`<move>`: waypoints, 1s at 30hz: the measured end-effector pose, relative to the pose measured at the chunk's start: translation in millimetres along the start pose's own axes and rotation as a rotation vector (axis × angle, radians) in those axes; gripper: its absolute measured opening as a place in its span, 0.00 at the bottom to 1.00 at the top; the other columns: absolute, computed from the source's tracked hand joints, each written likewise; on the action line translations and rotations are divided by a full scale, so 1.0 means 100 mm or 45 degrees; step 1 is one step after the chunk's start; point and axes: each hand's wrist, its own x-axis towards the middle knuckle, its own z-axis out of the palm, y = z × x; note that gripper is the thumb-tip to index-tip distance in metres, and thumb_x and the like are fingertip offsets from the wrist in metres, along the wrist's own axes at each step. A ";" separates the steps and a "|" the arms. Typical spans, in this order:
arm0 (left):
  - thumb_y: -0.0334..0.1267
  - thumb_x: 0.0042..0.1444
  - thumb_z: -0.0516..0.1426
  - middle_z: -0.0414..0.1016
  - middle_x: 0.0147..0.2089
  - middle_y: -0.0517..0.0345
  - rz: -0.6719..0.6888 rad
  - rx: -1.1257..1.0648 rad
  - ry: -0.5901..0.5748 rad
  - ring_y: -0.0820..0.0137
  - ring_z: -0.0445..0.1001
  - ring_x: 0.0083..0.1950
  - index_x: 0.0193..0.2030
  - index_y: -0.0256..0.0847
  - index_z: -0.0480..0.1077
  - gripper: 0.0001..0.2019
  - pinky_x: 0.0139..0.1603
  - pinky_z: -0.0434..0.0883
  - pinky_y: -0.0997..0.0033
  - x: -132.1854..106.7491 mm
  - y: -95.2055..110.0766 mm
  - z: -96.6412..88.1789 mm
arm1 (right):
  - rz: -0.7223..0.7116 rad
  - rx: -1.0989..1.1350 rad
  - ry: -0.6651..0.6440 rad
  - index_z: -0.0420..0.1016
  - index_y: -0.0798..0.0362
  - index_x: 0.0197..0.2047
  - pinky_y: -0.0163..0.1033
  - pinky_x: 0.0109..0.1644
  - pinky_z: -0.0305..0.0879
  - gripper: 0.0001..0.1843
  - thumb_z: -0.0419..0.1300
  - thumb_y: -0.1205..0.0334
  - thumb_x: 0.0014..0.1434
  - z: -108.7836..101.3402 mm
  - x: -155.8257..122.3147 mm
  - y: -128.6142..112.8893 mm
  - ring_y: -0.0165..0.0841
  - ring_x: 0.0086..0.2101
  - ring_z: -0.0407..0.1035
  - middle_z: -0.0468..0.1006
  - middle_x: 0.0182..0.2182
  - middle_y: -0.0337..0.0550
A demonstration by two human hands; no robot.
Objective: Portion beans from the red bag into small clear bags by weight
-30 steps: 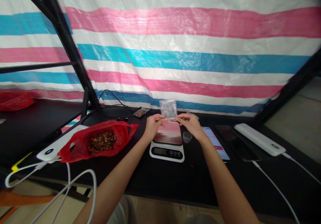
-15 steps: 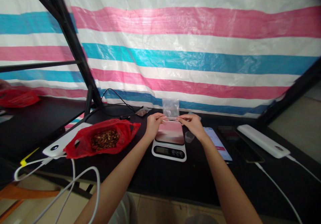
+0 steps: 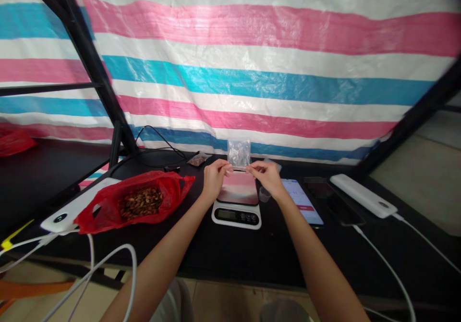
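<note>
A small clear zip bag (image 3: 238, 152) is stretched by its near edge between my two hands, just beyond the scale. My left hand (image 3: 215, 180) pinches the left end of that edge, and my right hand (image 3: 268, 178) pinches the right end. Beneath and between the hands lies a white digital kitchen scale (image 3: 236, 217) with a shiny metal plate. A small clear plastic cup (image 3: 264, 195) stands beside the scale, close to my right wrist. To the left, an open red plastic bag (image 3: 173, 194) holds many brown seeds or nuts (image 3: 141, 203).
A lit phone (image 3: 301, 203), a dark phone (image 3: 344, 209) and a white power bank (image 3: 363, 195) lie at right. Another white power bank (image 3: 59, 217) with white cables sits left. A packet (image 3: 197, 160) of brown bits lies at the back, before a striped sheet (image 3: 273, 86).
My view has turned slightly right, so the whole scene sits further left. Both hands still pinch the clear bag at nearly the same place over the scale's far end.
</note>
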 end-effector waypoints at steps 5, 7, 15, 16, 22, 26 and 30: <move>0.44 0.49 0.57 0.75 0.27 0.58 -0.062 -0.235 -0.130 0.74 0.71 0.22 0.34 0.36 0.68 0.12 0.27 0.68 0.76 0.02 -0.05 0.03 | 0.009 -0.059 0.005 0.75 0.53 0.28 0.32 0.24 0.58 0.13 0.56 0.53 0.53 -0.01 -0.01 0.00 0.28 0.21 0.65 0.77 0.25 0.39; 0.43 0.48 0.58 0.75 0.27 0.58 -0.081 -0.269 -0.174 0.75 0.71 0.22 0.33 0.36 0.69 0.12 0.26 0.68 0.76 0.03 -0.07 0.04 | -0.006 -0.116 0.017 0.75 0.53 0.28 0.32 0.25 0.57 0.12 0.57 0.54 0.53 -0.02 -0.02 0.00 0.29 0.22 0.66 0.77 0.26 0.40; 0.42 0.46 0.59 0.75 0.25 0.57 -0.138 -0.265 -0.197 0.74 0.71 0.21 0.32 0.35 0.70 0.12 0.24 0.68 0.76 0.02 -0.11 0.05 | -0.048 -0.176 -0.014 0.78 0.52 0.30 0.33 0.26 0.57 0.10 0.59 0.55 0.51 -0.03 -0.03 -0.02 0.29 0.24 0.66 0.79 0.27 0.40; 0.42 0.46 0.59 0.75 0.24 0.58 -0.140 -0.260 -0.196 0.74 0.70 0.21 0.31 0.34 0.70 0.12 0.24 0.68 0.76 0.02 -0.10 0.05 | -0.055 -0.178 -0.015 0.78 0.52 0.29 0.32 0.26 0.57 0.10 0.59 0.55 0.51 -0.02 -0.03 -0.02 0.29 0.23 0.66 0.78 0.26 0.40; 0.42 0.50 0.56 0.72 0.23 0.61 -0.037 -0.094 -0.171 0.77 0.67 0.19 0.30 0.35 0.69 0.11 0.22 0.65 0.78 -0.01 -0.03 0.04 | -0.100 -0.146 0.021 0.76 0.55 0.23 0.31 0.24 0.53 0.11 0.58 0.59 0.52 0.04 -0.02 -0.02 0.26 0.20 0.61 0.74 0.20 0.38; 0.42 0.53 0.54 0.69 0.22 0.63 0.039 -0.013 -0.208 0.78 0.67 0.20 0.28 0.36 0.67 0.10 0.25 0.65 0.79 -0.01 -0.04 0.03 | -0.087 -0.155 -0.003 0.75 0.55 0.25 0.30 0.25 0.53 0.09 0.57 0.61 0.52 0.05 -0.03 -0.07 0.25 0.20 0.61 0.74 0.21 0.37; 0.43 0.54 0.54 0.71 0.24 0.61 0.040 -0.048 -0.263 0.76 0.69 0.23 0.32 0.36 0.67 0.11 0.27 0.67 0.77 -0.01 -0.06 0.04 | -0.049 -0.263 0.008 0.75 0.54 0.27 0.30 0.25 0.53 0.07 0.58 0.62 0.51 0.02 -0.05 -0.12 0.26 0.21 0.62 0.75 0.23 0.37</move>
